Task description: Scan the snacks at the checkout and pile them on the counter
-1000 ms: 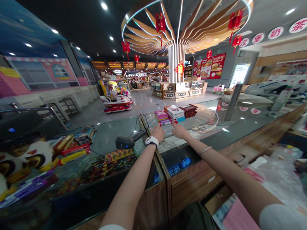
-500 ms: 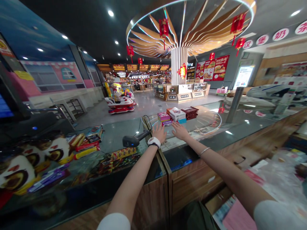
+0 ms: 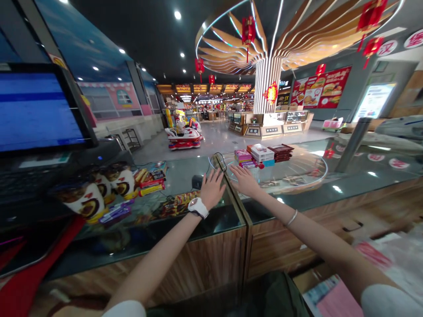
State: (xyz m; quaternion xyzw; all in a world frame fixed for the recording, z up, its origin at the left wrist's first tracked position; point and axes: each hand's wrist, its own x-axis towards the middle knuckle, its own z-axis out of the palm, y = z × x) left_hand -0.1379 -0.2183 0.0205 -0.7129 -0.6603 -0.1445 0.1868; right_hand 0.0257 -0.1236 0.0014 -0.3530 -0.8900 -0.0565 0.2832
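Open hands, palms down, at the glass counter [image 3: 182, 169]
The left hand [image 3: 212, 190] fans its fingers near the partly hidden barcode scanner [image 3: 197, 181]; the right hand [image 3: 246, 181] keeps straight, slightly parted fingers near the stacked boxes [image 3: 262, 152] (whether either touches the counter, I cannot tell). Both forearms slant inward, a white watch [image 3: 198, 207] on the left wrist.

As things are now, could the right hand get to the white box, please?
Probably yes. The right hand is spread open and appears empty; the white box sits just beyond it, with nothing seen covering its top.
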